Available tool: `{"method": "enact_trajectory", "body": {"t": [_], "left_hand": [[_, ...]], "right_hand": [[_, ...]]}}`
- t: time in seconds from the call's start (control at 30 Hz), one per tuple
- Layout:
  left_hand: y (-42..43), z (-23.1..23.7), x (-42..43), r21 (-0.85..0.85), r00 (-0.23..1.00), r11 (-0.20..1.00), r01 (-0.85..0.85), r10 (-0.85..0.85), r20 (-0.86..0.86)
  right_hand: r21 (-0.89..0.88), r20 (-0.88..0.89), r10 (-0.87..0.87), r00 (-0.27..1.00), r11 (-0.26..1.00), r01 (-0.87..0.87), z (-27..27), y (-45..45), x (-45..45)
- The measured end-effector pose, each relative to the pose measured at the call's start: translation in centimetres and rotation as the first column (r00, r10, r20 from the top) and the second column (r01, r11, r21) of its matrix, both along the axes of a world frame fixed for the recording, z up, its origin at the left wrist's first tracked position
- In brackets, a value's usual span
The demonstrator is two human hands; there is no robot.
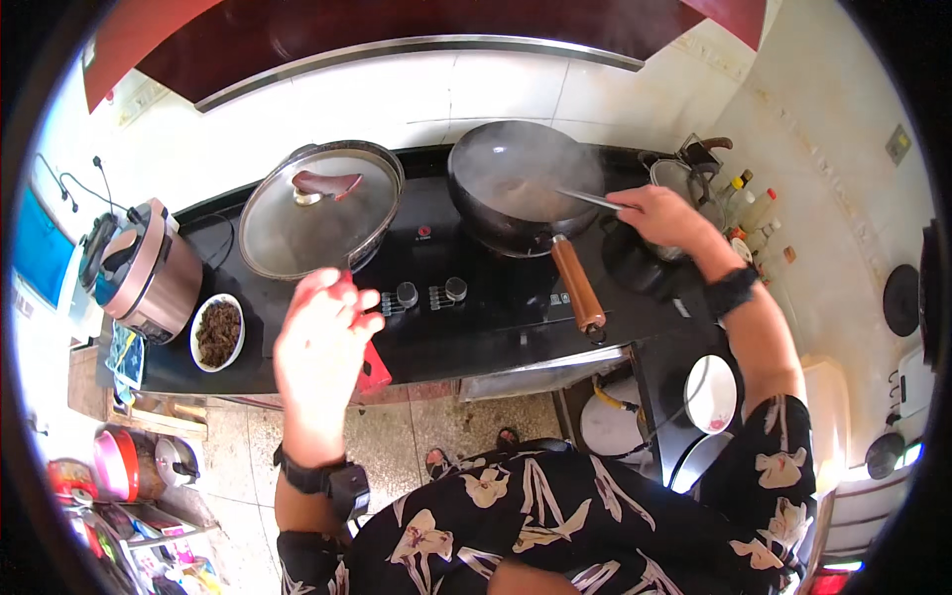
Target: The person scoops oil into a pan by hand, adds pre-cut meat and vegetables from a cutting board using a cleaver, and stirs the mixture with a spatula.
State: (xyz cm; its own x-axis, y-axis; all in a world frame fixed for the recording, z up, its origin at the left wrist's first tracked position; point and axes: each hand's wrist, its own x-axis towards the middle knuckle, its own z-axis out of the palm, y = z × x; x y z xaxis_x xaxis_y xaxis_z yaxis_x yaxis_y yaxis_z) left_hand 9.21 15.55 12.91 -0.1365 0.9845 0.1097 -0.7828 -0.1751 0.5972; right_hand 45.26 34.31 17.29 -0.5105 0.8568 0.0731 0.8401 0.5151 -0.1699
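My right hand (658,212) grips the metal handle of a cooking utensil (587,198), whose far end disappears into steam in the dark wok (483,216). Brownish contents show dimly at the wok's bottom. Its wooden handle (576,286) points toward me. My left hand (323,335), washed out by bright light, is raised over the counter's front edge with fingers bent around a flat red object (374,370). My palm and fingers hide most of that object. Just beyond my left hand, a glass-lidded pan (312,223) stands on the other burner, its lid knob reddish brown.
A white bowl of dark brown chopped food (218,332) stands beside a rice cooker (152,275) at left. At right are a white bowl (710,394), a lidded pot (673,178) and several bottles (758,208). A gas cylinder (610,420) sits below the counter. A range hood (416,44) overhangs the stove.
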Motion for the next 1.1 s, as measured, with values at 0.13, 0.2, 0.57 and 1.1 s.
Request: {"method": "enact_trajectory", "body": {"t": [0.13, 0.2, 0.57, 1.1], "left_hand": [[2.4, -1.7, 1.9, 0.034, 0.983, 0.986, 0.161, -0.163, 0.079], [2.9, -3.1, 2.3, 0.009, 0.973, 0.979, 0.204, -0.204, 0.112], [2.2, -3.6, 2.8, -0.052, 0.982, 0.984, 0.171, -0.166, 0.092], [2.2, -4.0, 2.8, -0.083, 0.983, 0.979, 0.184, -0.182, 0.033]], "right_hand": [[-0.061, 0.081, -0.009, 0.997, 0.998, 0.014, 5.3, -3.4, 1.0], [-0.031, 0.19, -0.014, 0.982, 0.999, 0.02, 6.8, -4.4, 1.7], [0.12, 0.118, -0.208, 0.971, 0.974, 0.194, -1.0, 1.4, 0.6], [0.045, 0.383, -0.143, 0.913, 0.99, 0.137, 7.8, -2.1, 1.2]]}}
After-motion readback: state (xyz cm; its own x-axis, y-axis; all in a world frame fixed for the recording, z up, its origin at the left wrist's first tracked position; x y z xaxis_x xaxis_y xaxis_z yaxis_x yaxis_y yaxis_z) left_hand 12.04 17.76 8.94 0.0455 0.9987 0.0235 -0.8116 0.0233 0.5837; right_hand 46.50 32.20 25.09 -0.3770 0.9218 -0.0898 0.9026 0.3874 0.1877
